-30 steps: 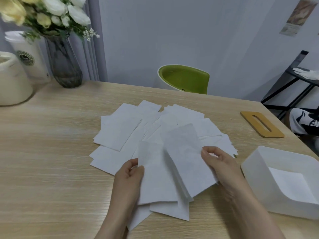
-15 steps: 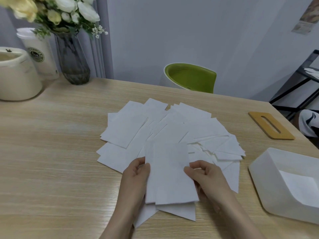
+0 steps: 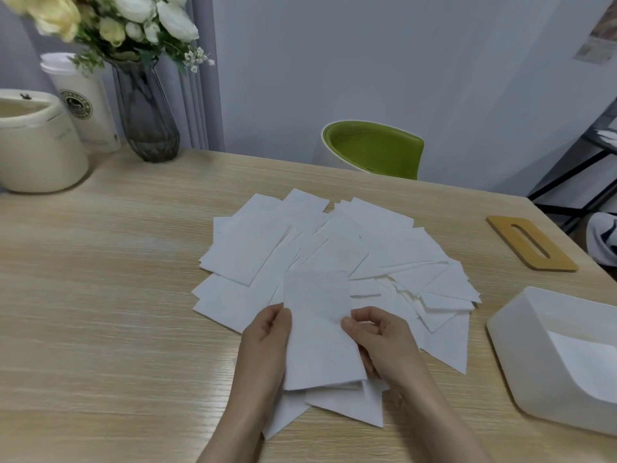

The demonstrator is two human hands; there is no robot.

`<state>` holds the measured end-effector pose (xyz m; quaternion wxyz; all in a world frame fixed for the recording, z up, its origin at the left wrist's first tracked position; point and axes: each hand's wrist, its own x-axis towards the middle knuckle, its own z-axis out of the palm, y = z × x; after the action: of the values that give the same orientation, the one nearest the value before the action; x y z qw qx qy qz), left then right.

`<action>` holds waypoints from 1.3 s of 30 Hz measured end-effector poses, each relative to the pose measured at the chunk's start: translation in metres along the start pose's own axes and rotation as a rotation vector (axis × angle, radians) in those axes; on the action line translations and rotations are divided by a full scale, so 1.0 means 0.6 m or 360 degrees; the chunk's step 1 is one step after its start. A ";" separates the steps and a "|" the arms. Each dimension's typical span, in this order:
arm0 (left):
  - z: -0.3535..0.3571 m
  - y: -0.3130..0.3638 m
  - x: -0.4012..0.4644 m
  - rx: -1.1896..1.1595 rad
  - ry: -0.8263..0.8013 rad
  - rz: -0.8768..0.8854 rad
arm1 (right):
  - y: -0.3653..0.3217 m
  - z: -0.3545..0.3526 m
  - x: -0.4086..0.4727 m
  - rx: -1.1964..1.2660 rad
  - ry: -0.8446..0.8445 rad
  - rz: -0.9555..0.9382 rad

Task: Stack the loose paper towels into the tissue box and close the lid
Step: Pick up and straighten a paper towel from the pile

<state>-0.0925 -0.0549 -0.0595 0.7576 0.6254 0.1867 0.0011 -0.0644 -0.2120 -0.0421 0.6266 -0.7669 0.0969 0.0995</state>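
Paper towels (image 3: 334,262) are spread in a loose overlapping fan across the middle of the table (image 3: 100,312), and a small squared bundle (image 3: 319,332) is held just above the near edge of that fan, probably so that the sheets can be evened before being moved. The bundle is pinched along its left edge by the left hand (image 3: 267,339), thumb on top and fingers hidden beneath, while its right edge is gripped by the right hand (image 3: 380,342), whose fingers are curled round the paper with the thumb pressed on the upper face; a two-sided hold of this kind keeps limp sheets flat and aligned. Several loose sheets lie under the hands and stick out toward the viewer. To the right, near the table's corner, the white tissue box (image 3: 521,355) is set open and angled toward the person, seemingly so that stacks can be slid in from the side; one sheet (image 3: 587,362) is already lying on its floor. Farther back on the right, well apart from the box, the wooden lid (image 3: 531,243) with its slot is laid flat, kept out of the way until filling is finished. Most of the towels are judged to remain unstacked. A vase of flowers (image 3: 143,111), a paper cup (image 3: 83,101) and a cream pot (image 3: 36,145) stand at the far left, and a green chair (image 3: 374,148) is pushed in behind the table.
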 end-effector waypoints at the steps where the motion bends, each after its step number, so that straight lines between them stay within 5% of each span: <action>1: 0.000 0.000 0.000 0.0006 -0.0006 0.0005 | 0.001 0.001 0.001 -0.0027 0.0006 -0.0008; 10: -0.003 -0.008 0.006 0.0025 0.0085 0.0036 | 0.004 0.000 -0.011 -0.0340 0.0166 -0.0120; 20: 0.006 -0.004 0.001 0.0079 0.0089 0.0071 | 0.001 0.007 -0.008 -0.0107 -0.0035 -0.0113; 28: -0.029 0.015 0.002 -0.0179 0.0174 -0.0029 | 0.007 -0.034 0.019 -0.0501 0.0360 -0.0252; 39: -0.028 0.010 -0.005 -0.0102 0.0077 -0.0073 | 0.006 -0.061 0.021 -0.0825 0.0166 -0.0289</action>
<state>-0.0988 -0.0385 -0.0552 0.7723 0.5962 0.2192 0.0048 -0.0523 -0.2491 -0.0420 0.4098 -0.9113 0.0314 0.0247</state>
